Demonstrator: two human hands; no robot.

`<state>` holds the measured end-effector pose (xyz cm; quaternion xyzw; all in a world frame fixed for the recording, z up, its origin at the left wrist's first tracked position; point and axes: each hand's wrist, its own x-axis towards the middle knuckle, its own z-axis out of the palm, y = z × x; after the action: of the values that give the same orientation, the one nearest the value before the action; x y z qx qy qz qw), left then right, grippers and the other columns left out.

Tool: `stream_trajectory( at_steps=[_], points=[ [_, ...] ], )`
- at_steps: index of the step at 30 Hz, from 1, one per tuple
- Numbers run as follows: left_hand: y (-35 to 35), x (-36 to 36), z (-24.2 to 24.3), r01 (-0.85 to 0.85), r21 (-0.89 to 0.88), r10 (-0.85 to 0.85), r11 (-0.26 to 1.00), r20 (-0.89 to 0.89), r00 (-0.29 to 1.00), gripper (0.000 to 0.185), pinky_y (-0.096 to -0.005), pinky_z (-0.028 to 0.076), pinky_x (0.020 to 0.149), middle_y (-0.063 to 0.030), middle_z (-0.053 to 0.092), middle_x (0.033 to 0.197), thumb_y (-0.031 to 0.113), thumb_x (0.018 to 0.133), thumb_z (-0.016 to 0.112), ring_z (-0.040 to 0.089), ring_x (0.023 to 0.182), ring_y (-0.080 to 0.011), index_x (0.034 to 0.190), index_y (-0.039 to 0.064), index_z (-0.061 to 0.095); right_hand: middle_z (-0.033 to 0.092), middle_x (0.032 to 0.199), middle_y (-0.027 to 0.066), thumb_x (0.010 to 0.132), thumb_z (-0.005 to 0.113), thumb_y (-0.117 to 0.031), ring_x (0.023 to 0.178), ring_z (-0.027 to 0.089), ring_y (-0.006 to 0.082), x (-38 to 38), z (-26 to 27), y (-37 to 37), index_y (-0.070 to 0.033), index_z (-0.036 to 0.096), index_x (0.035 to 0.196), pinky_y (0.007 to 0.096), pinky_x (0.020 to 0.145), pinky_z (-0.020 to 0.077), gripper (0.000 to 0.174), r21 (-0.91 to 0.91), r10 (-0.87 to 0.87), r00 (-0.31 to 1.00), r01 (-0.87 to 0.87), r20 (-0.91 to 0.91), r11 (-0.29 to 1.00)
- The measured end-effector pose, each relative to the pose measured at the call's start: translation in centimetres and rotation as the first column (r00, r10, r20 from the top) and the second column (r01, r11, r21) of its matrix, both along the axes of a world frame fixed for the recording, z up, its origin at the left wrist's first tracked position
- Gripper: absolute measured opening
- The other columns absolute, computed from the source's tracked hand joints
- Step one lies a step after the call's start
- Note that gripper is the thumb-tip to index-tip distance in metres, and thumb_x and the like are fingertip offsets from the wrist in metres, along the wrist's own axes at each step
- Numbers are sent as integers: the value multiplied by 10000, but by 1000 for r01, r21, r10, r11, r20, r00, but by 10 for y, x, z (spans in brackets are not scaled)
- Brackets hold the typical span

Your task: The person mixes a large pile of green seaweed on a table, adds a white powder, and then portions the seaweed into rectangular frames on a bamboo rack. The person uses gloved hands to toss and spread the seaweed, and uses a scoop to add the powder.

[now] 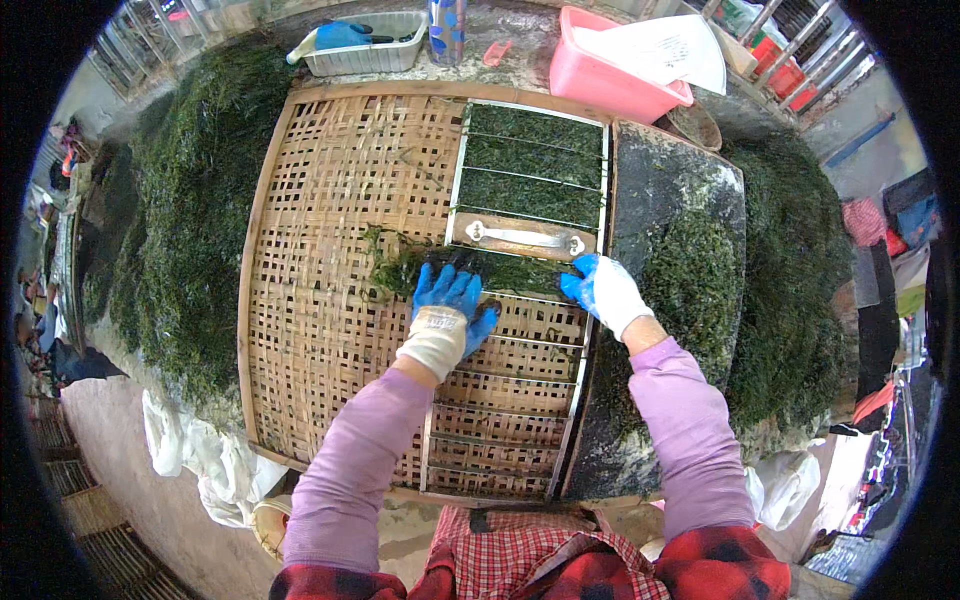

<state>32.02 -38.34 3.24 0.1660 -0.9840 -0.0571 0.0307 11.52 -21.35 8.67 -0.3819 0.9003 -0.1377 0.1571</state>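
Note:
My left hand [450,311], in a blue-coated white glove, lies with spread fingers on a strip of dark green seaweed [517,274]. Its loose strands [390,274] trail left onto a woven bamboo tray [337,225]. At the strip's right end, my right hand [606,289] has its gloved fingertips bent at the side of a white metal frame [581,367]; whether they pinch anything is unclear. Crossbars divide the frame into slots. Seaweed [532,161] fills the far slots, while bamboo shows through the near ones. A wooden block with a metal handle [521,236] rests across the frame just beyond my hands.
Heaps of seaweed flank the tray at left [202,225] and right [787,277]. Chopped seaweed lies on a dark board [637,165] beside the frame. Beyond stand a grey plastic tub [367,64] with a glove, a patterned cylinder [448,34] and a pink basin [600,79].

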Motion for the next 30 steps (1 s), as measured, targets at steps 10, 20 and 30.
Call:
stream_trajectory(
  at_steps=[10, 20, 30],
  points=[
    [4, -8, -14, -4, 92, 24, 996, -217, 976, 496, -567, 259, 1157, -123, 624, 1226, 469, 842, 611, 506, 1237, -340, 1142, 79, 679, 602, 964, 98, 774, 664, -180, 887, 597, 318, 12, 40, 48, -128, 600, 1022, 435, 752, 472, 262, 64, 75, 677, -42, -732, 997],
    [6, -9, -18, 16, -8, -18, 1000, -385, 923, 426, -593, 313, 1103, -137, 638, 1192, 391, 782, 669, 553, 1139, -354, 1053, 63, 682, 607, 1286, 143, 878, 597, -355, 1221, 545, 323, 47, -24, 30, -97, 613, 1254, 470, 1156, 300, 456, 21, 325, 847, -349, -421, 937],
    [11, -13, -7, -2, -6, 0, 1000, -257, 966, 420, -603, 348, 1054, -152, 598, 1032, 271, 692, 700, 533, 1062, -391, 1031, 37, 622, 614, 963, 80, 762, 662, -174, 1006, 586, 281, -22, 86, 156, -208, 682, 1053, 574, 1085, 331, 294, 76, 203, 757, -200, -620, 977]
  ],
)
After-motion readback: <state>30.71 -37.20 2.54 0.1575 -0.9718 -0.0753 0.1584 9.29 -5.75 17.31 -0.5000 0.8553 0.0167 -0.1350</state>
